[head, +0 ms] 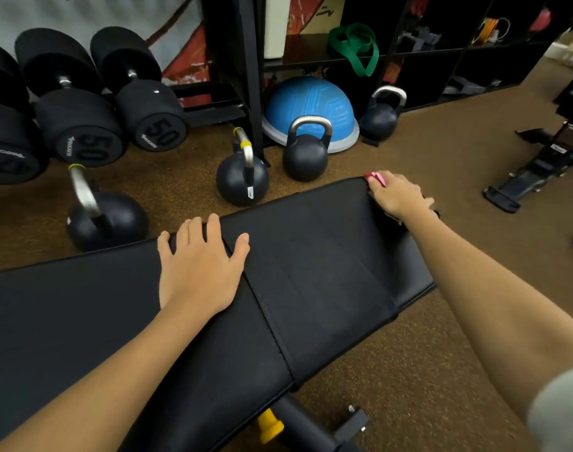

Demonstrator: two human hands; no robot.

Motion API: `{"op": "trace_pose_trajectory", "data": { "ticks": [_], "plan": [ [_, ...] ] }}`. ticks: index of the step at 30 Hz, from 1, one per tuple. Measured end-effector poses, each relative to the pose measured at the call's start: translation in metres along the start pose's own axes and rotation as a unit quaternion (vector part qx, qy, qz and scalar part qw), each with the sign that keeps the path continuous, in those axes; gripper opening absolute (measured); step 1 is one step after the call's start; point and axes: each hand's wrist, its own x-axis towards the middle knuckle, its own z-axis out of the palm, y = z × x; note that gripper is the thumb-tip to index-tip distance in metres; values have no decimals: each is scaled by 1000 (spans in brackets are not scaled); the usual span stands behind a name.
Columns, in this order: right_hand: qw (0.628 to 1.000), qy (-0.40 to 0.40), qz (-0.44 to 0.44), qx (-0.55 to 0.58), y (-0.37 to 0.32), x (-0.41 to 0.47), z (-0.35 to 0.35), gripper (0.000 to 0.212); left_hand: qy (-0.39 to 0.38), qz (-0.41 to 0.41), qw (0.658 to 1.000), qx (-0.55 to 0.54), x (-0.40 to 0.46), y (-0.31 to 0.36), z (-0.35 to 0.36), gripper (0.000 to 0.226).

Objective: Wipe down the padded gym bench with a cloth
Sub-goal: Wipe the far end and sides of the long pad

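Observation:
The black padded bench [317,269] runs across the view from lower left to right, with a seam between its two pads. My left hand [200,269] lies flat on the padding by the seam, fingers spread over the far edge, holding nothing. My right hand [396,194] presses at the bench's far right corner, fingers closed on a small pink and red cloth [376,177]. Most of the cloth is hidden under the hand.
Several black kettlebells [306,151] stand on the brown floor just beyond the bench. Big 50 dumbbells [82,125] lie at the left, a blue balance dome [308,109] under black shelving. Another bench frame [536,171] sits at the right. A yellow knob [269,427] shows below the bench.

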Motion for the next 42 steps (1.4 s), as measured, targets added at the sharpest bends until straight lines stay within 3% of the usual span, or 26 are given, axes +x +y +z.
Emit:
{"op": "trace_pose_trajectory", "data": {
  "ticks": [7, 12, 15, 21, 26, 29, 32, 36, 40, 42],
  "plan": [
    [973, -68, -213, -48, -86, -6, 32, 43, -3, -6, 1000, 10, 3, -11, 2, 69],
    [943, -71, -324, -6, -85, -25, 35, 42, -8, -4, 1000, 15, 1, -11, 3, 70],
    [945, -85, -315, -5, -73, -12, 24, 42, -1, -5, 1000, 14, 2, -12, 1, 70],
    [991, -24, -129, 9, -9, 19, 10, 51, 7, -1, 1000, 15, 2, -11, 3, 70],
    [998, 18, -60, 6, -1, 15, 20, 49, 3, -4, 1000, 17, 3, -14, 5, 70],
    [986, 74, -152, -5, -17, -9, 31, 47, 0, -4, 1000, 17, 2, -11, 5, 70],
    [960, 60, -270, 37, -30, -41, 38, 42, 0, -5, 1000, 15, 3, -12, 5, 69],
    [925, 28, -363, 111, -22, -80, 38, 33, 0, -7, 1000, 17, 3, -15, 3, 68],
    [911, -7, -386, 143, 2, -117, 19, 27, -2, -7, 1000, 12, 2, -11, 1, 68],
    [919, -60, -351, 170, 15, -131, 0, 28, -2, -6, 1000, 15, 1, -11, 1, 68]
  ]
}}
